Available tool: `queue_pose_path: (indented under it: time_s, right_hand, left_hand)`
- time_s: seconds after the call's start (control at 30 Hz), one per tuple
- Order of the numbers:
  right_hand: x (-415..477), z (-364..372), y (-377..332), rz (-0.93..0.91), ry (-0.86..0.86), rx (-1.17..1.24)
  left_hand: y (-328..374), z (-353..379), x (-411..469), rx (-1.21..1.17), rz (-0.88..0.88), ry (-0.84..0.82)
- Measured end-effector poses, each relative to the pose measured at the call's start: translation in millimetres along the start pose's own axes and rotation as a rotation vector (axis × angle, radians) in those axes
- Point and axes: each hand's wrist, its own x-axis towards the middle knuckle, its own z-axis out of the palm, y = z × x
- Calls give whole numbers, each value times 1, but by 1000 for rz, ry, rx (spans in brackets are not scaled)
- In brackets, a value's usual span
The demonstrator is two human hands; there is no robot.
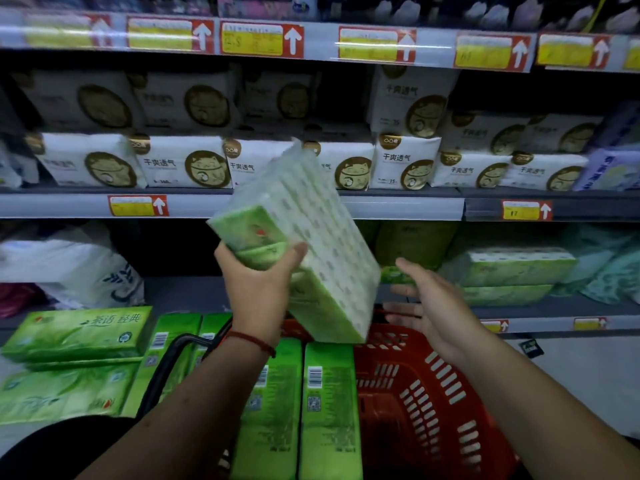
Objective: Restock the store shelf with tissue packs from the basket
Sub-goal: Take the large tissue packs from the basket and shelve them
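Faces a tall store shelf [398, 206] with yellow price tags [251, 39]. Below it, a red basket [433, 393] with green tissue packs [329, 410] standing inside on its left. Holds one big tissue pack [311, 230], tilted, up in the air over the basket and in front of the shelf. Grips its lower green end with the left hand [258, 289], fingers curled round. Right hand [433, 306] flat and spread, just beside the pack.

left hand [258, 282] raised, thumb and fingers curled round the lower end of a pack [311, 216] (both forearms bare). right hand [429, 306] lower, just beside it, palm inward, fingers straight, holding nothing.
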Motion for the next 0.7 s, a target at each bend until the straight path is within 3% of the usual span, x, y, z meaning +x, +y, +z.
queue_pose_path:
  time_s: [0.07, 0.17, 0.3, 0.47, 0.6, 0.7]
  right_hand:
    - [-1, 4, 5, 35, -101, 9]
    - [-12, 15, 3, 103, -294, 235]
    - [-15, 14, -5, 25, -318, 338]
    - [-9, -2, -11, -24, -301, 275]
    - [-6, -17, -15, 17, -308, 244]
    - [-3, -20, -11, 54, -309, 199]
  left_hand:
    - [-1, -5, 5, -250, -254, 39]
    - [-2, -12, 6, -403, -496, -58]
    - [4, -18, 6, -334, -514, -253]
    - [20, -35, 28, -250, -523, -197]
    - [31, -48, 48, -131, -573, -365]
    - [26, -48, 44, -77, -643, -403]
